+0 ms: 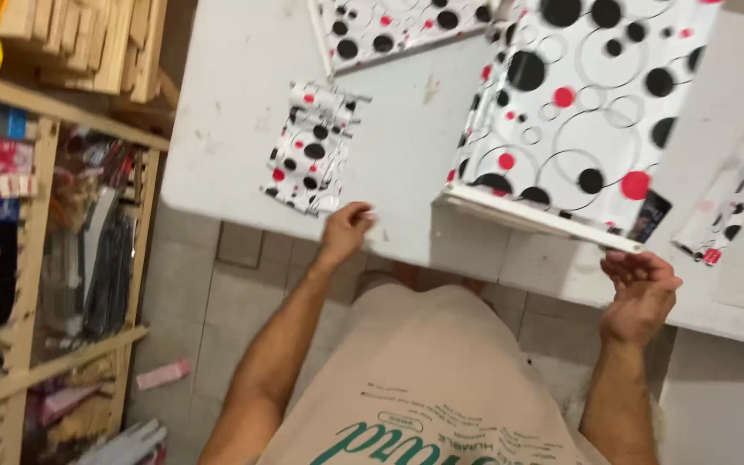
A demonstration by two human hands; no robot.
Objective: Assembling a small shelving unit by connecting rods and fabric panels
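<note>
- The wrapped panel (561, 112) is leaning on the bench (234, 103), its long lower edge running left to right.
- The right hand (641, 293) is curling, empty, just under its corner.
- The left hand (346, 231) is resting loosely at the bench edge, farther off.

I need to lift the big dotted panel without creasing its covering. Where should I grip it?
Probably by the white bottom edge of the dotted panel, coming from below on the near side. That rim is rigid and overhangs the table, and the right hand is already there.
</note>
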